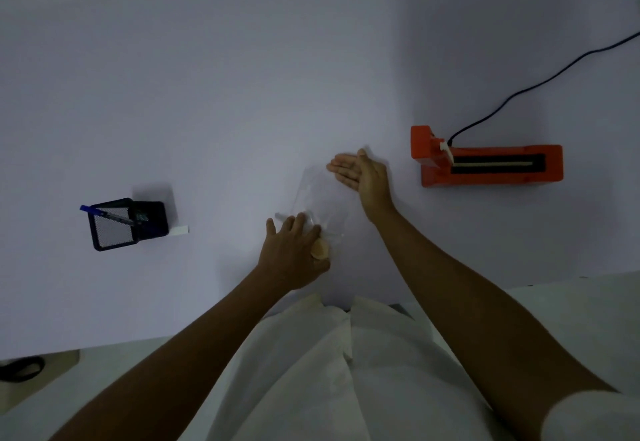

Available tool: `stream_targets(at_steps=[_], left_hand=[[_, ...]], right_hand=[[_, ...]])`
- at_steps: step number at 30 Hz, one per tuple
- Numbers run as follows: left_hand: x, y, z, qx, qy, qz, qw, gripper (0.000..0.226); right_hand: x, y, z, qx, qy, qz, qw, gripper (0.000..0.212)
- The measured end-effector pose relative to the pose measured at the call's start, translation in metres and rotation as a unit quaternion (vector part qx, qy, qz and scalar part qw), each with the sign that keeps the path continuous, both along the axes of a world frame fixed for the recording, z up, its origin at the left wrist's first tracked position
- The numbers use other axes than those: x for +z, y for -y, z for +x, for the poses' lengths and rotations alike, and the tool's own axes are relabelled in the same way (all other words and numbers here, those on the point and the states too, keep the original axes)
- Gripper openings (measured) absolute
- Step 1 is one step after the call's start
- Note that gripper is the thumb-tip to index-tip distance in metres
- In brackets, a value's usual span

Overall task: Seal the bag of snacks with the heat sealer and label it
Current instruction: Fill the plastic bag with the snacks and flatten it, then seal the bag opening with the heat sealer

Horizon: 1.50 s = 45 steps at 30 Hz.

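A clear plastic bag lies flat on the white table, hard to make out against it. A pale round snack shows inside its near end. My left hand presses on that near end with fingers spread over the snack. My right hand stands on edge on the bag's far end, fingers straight and pointing left. The orange heat sealer sits to the right of the bag with its black sealing strip facing up.
A black cable runs from the sealer to the upper right. At the left stands a black mesh pen holder with a blue pen, and a small white label lies beside it. The table's near edge runs close to my body.
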State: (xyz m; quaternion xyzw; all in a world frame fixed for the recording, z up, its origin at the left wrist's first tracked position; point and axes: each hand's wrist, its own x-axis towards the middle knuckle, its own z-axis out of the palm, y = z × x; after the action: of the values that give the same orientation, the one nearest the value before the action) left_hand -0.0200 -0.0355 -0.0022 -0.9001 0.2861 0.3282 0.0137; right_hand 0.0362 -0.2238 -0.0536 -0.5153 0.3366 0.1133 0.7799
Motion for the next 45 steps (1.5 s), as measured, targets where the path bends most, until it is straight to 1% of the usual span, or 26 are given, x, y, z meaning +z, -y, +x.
stream_targets(at_steps=[3,5,7,9,11,13,16,18,20,21,23,27,29,30,31,32,34,35,36,38,40,41,43,44,45], left_hand=[[-0.001,0.002,0.005,0.011,-0.013,0.002,1.0,0.072],[-0.002,0.008,0.012,0.04,-0.029,0.0,0.999,0.07],[-0.006,0.016,0.025,0.096,-0.032,-0.018,0.995,0.067],[-0.008,0.025,0.041,0.175,-0.022,-0.051,0.983,0.064],[-0.012,0.031,0.056,0.253,0.007,-0.091,0.963,0.061],[-0.015,0.037,0.065,0.324,0.019,-0.128,0.937,0.064],[-0.02,0.045,0.074,0.431,-0.022,-0.161,0.888,0.068],[-0.023,0.046,0.079,0.468,-0.039,-0.161,0.868,0.056],[-0.027,0.043,0.084,0.481,-0.045,-0.175,0.858,0.031],[-0.028,0.042,0.086,0.486,-0.057,-0.188,0.852,0.028],[-0.031,0.04,0.089,0.496,-0.087,-0.2,0.84,0.037],[-0.028,0.036,0.092,0.5,-0.118,-0.222,0.828,0.035],[-0.025,0.034,0.088,0.499,-0.157,-0.259,0.812,0.029],[-0.022,0.033,0.085,0.496,-0.17,-0.277,0.805,0.022],[-0.019,0.031,0.082,0.496,-0.18,-0.299,0.795,0.014],[-0.012,0.03,0.077,0.509,-0.192,-0.323,0.775,0.01],[0.005,0.029,0.068,0.546,-0.223,-0.371,0.717,0.013],[0.011,0.027,0.064,0.551,-0.234,-0.392,0.698,0.012],[0.018,0.025,0.059,0.546,-0.24,-0.406,0.692,0.01],[0.027,0.02,0.05,0.535,-0.256,-0.431,0.68,0.006],[0.033,0.015,0.04,0.534,-0.265,-0.447,0.667,0.006],[0.035,0.013,0.035,0.535,-0.267,-0.452,0.662,0.008],[0.04,0.011,0.027,0.536,-0.268,-0.465,0.652,0.015],[0.043,0.011,0.023,0.539,-0.271,-0.471,0.643,0.017],[0.046,0.011,0.019,0.541,-0.275,-0.478,0.635,0.018]], right_hand=[[0.0,0.003,0.003,0.002,-0.004,0.001,1.0,0.053],[-0.001,0.002,0.003,0.003,-0.006,0.0,1.0,0.053],[-0.001,0.0,0.003,0.004,-0.006,-0.005,1.0,0.053],[-0.001,0.0,0.004,0.006,-0.008,-0.009,1.0,0.053],[-0.001,0.001,0.004,0.011,-0.012,-0.012,1.0,0.054],[-0.001,0.001,0.004,0.017,-0.015,-0.014,1.0,0.054],[-0.001,0.001,0.004,0.017,-0.016,-0.02,1.0,0.054],[-0.002,0.001,0.004,0.016,-0.017,-0.021,1.0,0.054],[-0.003,0.001,0.004,0.015,-0.018,-0.021,1.0,0.054],[-0.003,0.001,0.004,0.014,-0.018,-0.02,1.0,0.054],[-0.002,0.002,0.006,0.016,-0.017,-0.018,1.0,0.054],[0.004,0.003,0.009,0.011,-0.032,0.001,0.999,0.053],[0.007,0.002,0.005,-0.008,-0.039,0.005,0.999,0.05],[0.008,0.003,0.0,-0.025,-0.042,0.002,0.999,0.048],[0.009,0.004,-0.006,-0.048,-0.042,-0.005,0.998,0.045],[0.011,0.007,-0.014,-0.075,-0.039,-0.015,0.996,0.04],[0.018,0.014,-0.031,-0.105,-0.03,-0.044,0.993,0.029],[0.023,0.017,-0.04,-0.102,-0.032,-0.056,0.993,0.025],[0.028,0.019,-0.05,-0.086,-0.04,-0.056,0.994,0.025],[0.042,0.014,-0.067,-0.022,-0.058,-0.023,0.998,0.037],[0.057,0.007,-0.082,0.044,-0.053,0.005,0.998,0.048],[0.063,0.004,-0.09,0.052,-0.045,0.014,0.998,0.051],[0.076,-0.002,-0.103,0.032,-0.03,0.024,0.999,0.056],[0.083,-0.004,-0.111,0.022,-0.024,0.018,0.999,0.054],[0.089,-0.005,-0.118,0.018,-0.017,-0.002,1.0,0.047]])
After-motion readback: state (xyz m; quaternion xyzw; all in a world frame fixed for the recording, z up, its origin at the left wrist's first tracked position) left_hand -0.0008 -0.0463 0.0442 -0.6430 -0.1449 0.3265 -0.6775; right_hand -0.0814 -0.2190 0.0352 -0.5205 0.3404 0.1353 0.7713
